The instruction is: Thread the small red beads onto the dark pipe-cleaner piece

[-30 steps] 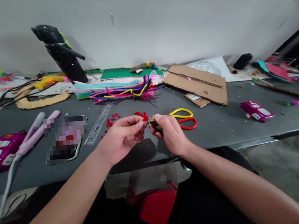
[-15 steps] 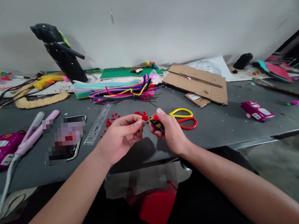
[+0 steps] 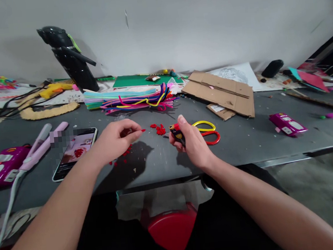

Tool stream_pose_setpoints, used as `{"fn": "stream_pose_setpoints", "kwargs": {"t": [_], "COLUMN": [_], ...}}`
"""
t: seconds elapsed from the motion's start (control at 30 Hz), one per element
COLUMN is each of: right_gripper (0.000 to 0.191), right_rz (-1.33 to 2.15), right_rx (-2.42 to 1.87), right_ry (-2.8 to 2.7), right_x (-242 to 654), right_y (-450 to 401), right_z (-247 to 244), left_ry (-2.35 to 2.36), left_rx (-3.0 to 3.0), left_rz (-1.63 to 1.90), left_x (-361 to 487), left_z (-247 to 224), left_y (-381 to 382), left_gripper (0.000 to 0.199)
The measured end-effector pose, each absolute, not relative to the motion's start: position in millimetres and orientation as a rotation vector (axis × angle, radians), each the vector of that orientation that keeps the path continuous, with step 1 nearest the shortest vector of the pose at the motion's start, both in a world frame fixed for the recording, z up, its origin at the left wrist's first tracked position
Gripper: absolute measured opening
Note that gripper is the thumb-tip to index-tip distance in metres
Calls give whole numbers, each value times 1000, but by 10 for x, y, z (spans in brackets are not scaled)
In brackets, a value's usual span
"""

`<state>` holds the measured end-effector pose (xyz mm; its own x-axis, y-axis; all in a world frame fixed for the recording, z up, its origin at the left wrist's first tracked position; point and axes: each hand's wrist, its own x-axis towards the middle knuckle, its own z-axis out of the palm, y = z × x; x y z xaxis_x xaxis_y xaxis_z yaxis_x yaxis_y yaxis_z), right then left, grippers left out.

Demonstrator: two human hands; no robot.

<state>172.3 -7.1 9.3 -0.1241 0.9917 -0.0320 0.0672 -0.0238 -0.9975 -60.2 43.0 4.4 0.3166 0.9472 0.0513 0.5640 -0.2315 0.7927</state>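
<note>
Between thumb and forefinger, my left hand (image 3: 120,138) pinches a small red piece (image 3: 143,130) above the table. My right hand (image 3: 189,140) is wrapped round a lighter (image 3: 176,132) with a red top and dark body, its thumb raised at the top; no flame shows. Between the hands lies a small heap of red pieces (image 3: 160,129). More loose red pieces (image 3: 126,151) lie under and around my left hand, partly hidden by it. Behind the right hand rest scissors (image 3: 211,137) with one yellow and one red handle, their blades mostly covered.
Left of my arm are a phone (image 3: 77,152), a pink hair straightener (image 3: 44,147) and a purple power strip (image 3: 1,166). Pipe cleaners (image 3: 129,99) and cardboard (image 3: 222,91) lie behind. A black flask (image 3: 70,59) stands near the wall; another purple power strip (image 3: 288,124) is at right.
My left hand has moved left, away from the lighter, and now holds a red piece in plain view. The right hand with the lighter has stayed nearly in place.
</note>
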Motion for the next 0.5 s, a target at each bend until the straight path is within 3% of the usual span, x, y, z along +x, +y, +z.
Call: {"fn": "stream_pose_setpoints", "kwargs": {"t": [0.13,0.5], "right_gripper": [68,66], "right_rz": [1290,1340], "right_rx": [-1206,-1135], "right_ry": [-1361,-1445], "right_x": [1741,1749], "right_y": [-49,-69], "right_z": [77,33], "left_ry": [1312,1441], "left_rx": [2383,2473], "left_rz": [483,271], "left_x": [-836,-888], "left_z": [-106,-317], "left_y": [613,732], "left_gripper": [22,24]}}
